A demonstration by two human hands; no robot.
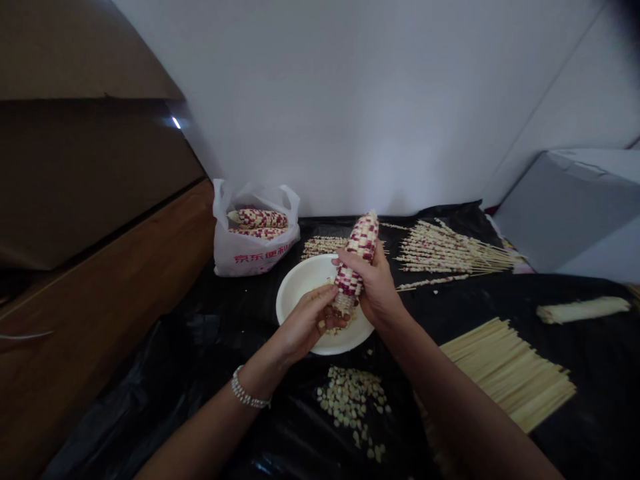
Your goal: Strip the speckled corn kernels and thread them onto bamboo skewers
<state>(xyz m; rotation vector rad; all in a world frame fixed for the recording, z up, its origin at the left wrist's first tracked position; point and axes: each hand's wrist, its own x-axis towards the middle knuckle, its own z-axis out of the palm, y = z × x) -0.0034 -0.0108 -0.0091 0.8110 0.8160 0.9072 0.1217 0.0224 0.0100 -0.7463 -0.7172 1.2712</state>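
R hand [381,291] is wrapped round the corn cob [364,237], tilted over the white bowl [300,283], w/ L hand [304,318] pinching its lower end, so imo pushing too hard could ping kernels [350,280] onto the black plastic [280,413] tbh

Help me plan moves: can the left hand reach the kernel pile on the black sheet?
Likely yes: the kernel pile lies uncovered in front of the bowl, though the left hand is touching the corn cob.
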